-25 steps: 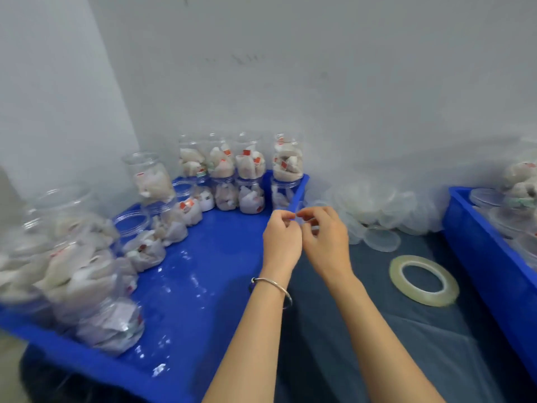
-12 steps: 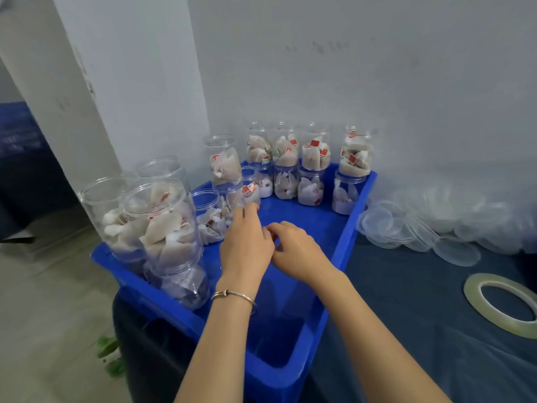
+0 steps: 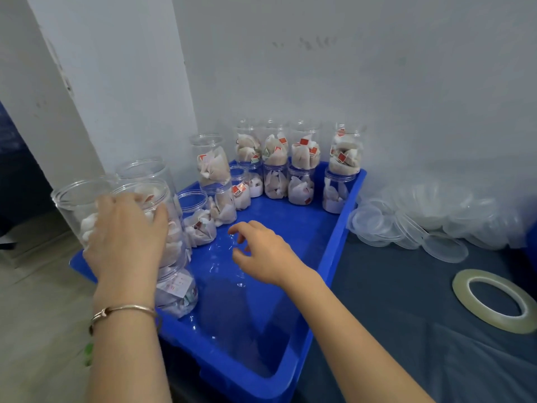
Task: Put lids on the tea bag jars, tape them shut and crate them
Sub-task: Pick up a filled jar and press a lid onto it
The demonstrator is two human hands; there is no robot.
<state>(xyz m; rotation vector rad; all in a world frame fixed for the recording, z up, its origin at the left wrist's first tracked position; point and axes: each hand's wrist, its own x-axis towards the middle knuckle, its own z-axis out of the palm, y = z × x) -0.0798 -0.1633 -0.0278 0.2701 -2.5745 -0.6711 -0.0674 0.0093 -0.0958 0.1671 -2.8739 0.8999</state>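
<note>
My left hand (image 3: 125,228) is wrapping around a clear tea bag jar (image 3: 157,225) stacked at the near-left of the blue crate (image 3: 328,257). My right hand (image 3: 261,251) is hovering over the crate floor, fingers loosely curled, holding nothing.

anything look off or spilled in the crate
Nothing spilled or broken. The jars stand upright, stacked two high along the blue crate's back and left. Several still have no lids; the lids lie in a loose overlapping pile on the table, with the tape roll flat nearby. The left hand grips a jar.
</note>
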